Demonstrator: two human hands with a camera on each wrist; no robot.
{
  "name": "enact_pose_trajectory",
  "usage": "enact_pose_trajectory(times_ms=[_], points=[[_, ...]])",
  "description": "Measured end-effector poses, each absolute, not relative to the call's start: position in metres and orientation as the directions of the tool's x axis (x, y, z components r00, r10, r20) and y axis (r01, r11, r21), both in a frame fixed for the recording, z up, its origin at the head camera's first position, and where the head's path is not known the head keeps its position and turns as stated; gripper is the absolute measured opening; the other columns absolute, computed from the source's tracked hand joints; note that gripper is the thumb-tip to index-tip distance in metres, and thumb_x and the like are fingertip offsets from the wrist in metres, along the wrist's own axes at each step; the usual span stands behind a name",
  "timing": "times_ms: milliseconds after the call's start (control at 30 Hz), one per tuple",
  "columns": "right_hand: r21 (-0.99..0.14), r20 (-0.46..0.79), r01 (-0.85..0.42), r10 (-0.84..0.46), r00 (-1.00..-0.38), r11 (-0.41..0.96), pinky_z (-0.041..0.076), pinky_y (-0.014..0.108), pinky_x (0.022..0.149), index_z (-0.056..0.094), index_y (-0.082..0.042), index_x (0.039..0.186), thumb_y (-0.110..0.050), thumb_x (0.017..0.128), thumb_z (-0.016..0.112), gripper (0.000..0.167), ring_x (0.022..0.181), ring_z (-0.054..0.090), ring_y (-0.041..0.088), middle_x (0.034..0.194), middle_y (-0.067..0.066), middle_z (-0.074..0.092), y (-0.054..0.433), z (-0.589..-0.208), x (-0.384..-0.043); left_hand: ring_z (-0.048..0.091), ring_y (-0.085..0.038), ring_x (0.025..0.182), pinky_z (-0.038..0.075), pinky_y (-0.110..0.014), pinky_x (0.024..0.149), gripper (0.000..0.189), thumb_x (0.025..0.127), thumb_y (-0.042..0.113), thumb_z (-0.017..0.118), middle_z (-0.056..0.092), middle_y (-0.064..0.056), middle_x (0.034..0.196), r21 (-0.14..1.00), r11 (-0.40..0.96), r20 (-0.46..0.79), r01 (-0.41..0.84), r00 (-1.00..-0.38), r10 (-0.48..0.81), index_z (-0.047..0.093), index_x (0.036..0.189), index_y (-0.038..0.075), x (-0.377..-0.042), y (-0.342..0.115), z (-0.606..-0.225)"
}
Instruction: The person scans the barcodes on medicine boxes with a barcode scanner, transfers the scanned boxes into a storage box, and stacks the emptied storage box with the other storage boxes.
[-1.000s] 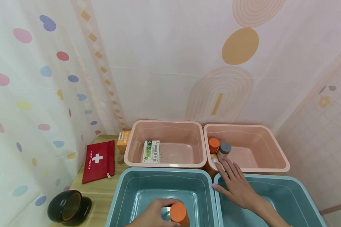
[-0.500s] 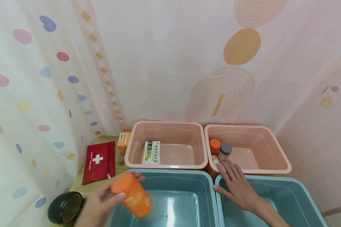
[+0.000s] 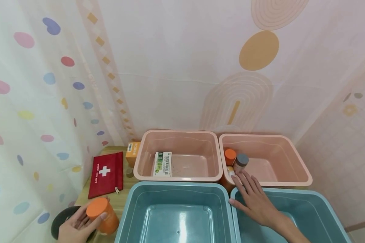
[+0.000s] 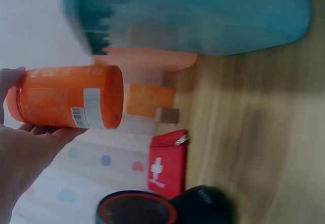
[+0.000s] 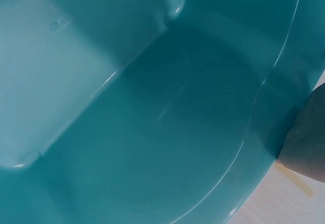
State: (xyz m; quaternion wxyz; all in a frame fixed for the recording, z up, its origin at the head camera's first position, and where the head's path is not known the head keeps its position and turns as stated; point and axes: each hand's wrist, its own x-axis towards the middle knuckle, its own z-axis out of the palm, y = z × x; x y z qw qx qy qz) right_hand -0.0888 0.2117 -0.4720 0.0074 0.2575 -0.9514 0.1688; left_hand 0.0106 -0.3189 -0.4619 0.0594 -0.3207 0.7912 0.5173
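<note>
My left hand [image 3: 77,225] grips an orange bottle [image 3: 104,216] with an orange lid, its fingers and thumb around it. The left wrist view shows the bottle [image 4: 61,99] held above the wooden table, apart from it. Close by stands a black bowl-like thing [image 3: 58,219], partly covered by that hand. My right hand [image 3: 257,206], fingers straight, rests at the near rim of the right pink bin [image 3: 280,158], across the edge of the right blue bin [image 3: 314,193]. Beside its fingertips, in the pink bin, stand an orange-lidded bottle [image 3: 230,156] and a grey-lidded bottle [image 3: 241,161].
A red first aid pouch [image 3: 105,173] lies on the table [image 3: 123,199], near an orange box [image 3: 132,153]. A white and green box [image 3: 162,164] sits in the left pink bin [image 3: 196,152]. The left blue bin [image 3: 177,194] stands in front.
My left hand has lifted the orange bottle out of the left blue bin and carried it left, over the table beside the black bowl-like thing. My right hand has stayed in place.
</note>
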Motion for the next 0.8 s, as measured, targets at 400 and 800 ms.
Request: enact_pose_trajectory(times_ms=[400, 800], points=[[-0.36, 0.098, -0.486, -0.486, -0.868, 0.796, -0.024, 0.019, 0.126, 0.037, -0.006, 0.17, -0.06, 0.109, 0.058, 0.084, 0.165, 0.018, 0.041, 0.179, 0.021, 0.03, 0.212, -0.473, -0.09, 0.06, -0.054, 0.122, 0.047, -0.066, 0.111, 0.079, 0.092, 0.027, 0.092, 0.058, -0.035, 0.145, 0.791, 0.411, -0.067, -0.452, -0.733, -0.677, 0.048, 0.148, -0.006, 0.004, -0.281, -0.495], [-0.318, 0.17, -0.531, -0.503, -0.847, 0.786, -0.024, 0.014, 0.123, 0.039, -0.007, 0.168, -0.061, 0.109, 0.058, 0.082, 0.161, 0.023, 0.043, 0.174, 0.023, 0.036, 0.213, -0.477, -0.089, 0.052, -0.05, 0.123, 0.05, -0.075, 0.11, 0.075, 0.086, 0.02, 0.095, 0.049, -0.031, 0.131, 0.824, 0.402, 0.074, -0.4, -0.627, -0.776, 0.042, 0.13, -0.007, -0.004, -0.271, -0.509]])
